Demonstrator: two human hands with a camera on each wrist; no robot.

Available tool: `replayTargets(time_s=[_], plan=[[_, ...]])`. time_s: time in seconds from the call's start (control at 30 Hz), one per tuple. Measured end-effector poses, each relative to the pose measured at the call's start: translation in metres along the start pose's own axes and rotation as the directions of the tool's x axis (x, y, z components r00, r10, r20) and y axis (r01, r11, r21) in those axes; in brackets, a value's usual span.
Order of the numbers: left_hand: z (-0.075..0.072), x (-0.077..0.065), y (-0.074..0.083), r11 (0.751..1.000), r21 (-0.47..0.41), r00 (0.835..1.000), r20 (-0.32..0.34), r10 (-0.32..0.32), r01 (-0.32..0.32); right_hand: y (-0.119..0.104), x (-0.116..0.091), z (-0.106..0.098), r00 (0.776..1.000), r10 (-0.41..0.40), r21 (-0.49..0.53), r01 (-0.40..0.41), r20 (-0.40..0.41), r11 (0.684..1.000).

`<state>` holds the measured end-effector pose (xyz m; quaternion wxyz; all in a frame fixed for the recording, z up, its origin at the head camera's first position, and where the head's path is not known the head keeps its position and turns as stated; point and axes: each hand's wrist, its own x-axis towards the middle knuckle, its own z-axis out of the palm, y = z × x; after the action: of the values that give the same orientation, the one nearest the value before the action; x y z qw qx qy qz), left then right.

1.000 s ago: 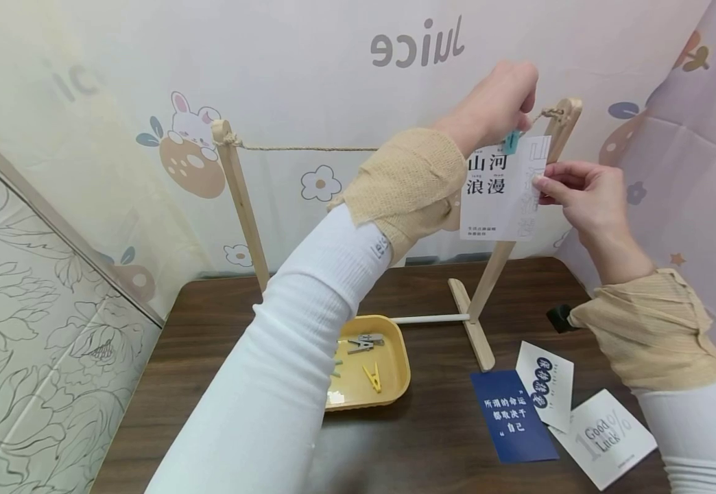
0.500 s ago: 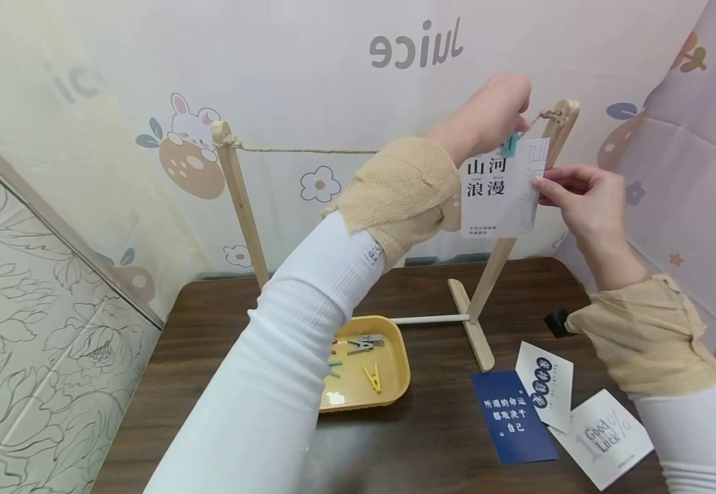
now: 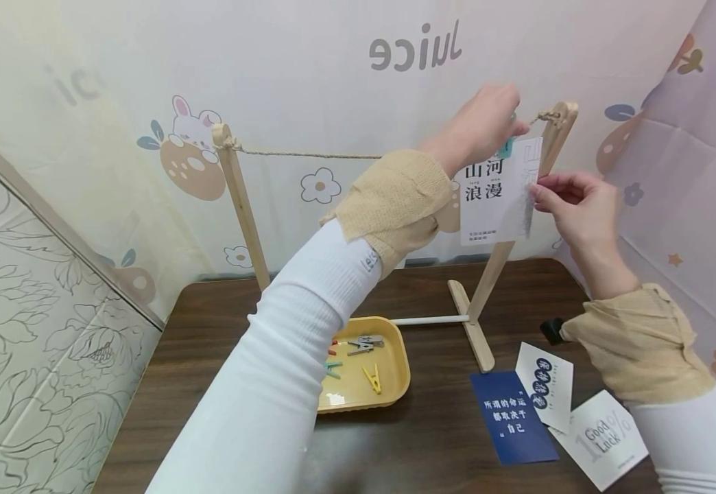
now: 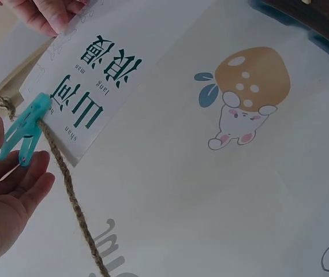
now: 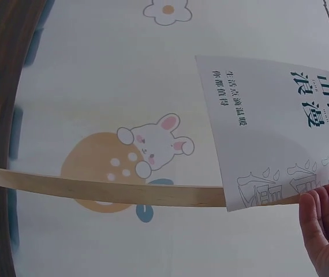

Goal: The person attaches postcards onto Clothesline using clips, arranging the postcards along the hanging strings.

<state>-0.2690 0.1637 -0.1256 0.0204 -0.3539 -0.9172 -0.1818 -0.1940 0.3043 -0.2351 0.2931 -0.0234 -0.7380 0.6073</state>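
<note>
Upright white printed card (image 3: 496, 214) in right fingers (image 5: 310, 220) — teal clothespin (image 4: 33, 115) atop, in left fingers (image 4: 40, 187).

1. Head view bright, evenly lit
2. White glare in the tray (image 3: 395, 363), pale sheen on the table (image 3: 364, 442), lower centre
3. Both wrist views dimmer, greyer
4. Wooden post (image 5: 187, 195) looks bowed, right wrist view

The clothespin (image 4: 33, 115) is turquoise, the hanging card (image 3: 495, 216) white with dark teal characters and pale outlined ones at right, the cord (image 3: 308, 154) brown, the posts (image 3: 243, 206) pale tan. Near right, the lettered card (image 3: 514, 417) is deep blue with white characters, the disc-printed card (image 3: 551, 385) white and navy, the slogan card (image 3: 601, 440) white with grey print. The tray (image 3: 402, 374) is yellow, the table (image 3: 438, 432) dark brown wood-grain, the far curtain (image 3: 308, 82) off-white with orange fruit, white rabbits and flowers.
</note>
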Motion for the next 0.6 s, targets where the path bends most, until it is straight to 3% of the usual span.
replayTargets(time_s=[0.33,0.47,0.6], plan=[[0.001,-0.004,-0.007,0.999,0.008,0.999,-0.039,-0.038,0.039,0.014,-0.006,-0.001,1.0,-0.02,-0.156,0.023,0.019,0.988],[0.001,-0.01,-0.012,1.0,-0.027,0.992,-0.128,-0.01,0.006,0.021,-0.012,0.0,1.0,-0.023,-0.19,0.027,0.018,0.981],[0.002,-0.019,-0.019,0.995,-0.049,0.961,-0.265,0.076,-0.092,0.026,-0.021,0.002,0.999,-0.038,-0.216,0.041,0.017,0.976]])
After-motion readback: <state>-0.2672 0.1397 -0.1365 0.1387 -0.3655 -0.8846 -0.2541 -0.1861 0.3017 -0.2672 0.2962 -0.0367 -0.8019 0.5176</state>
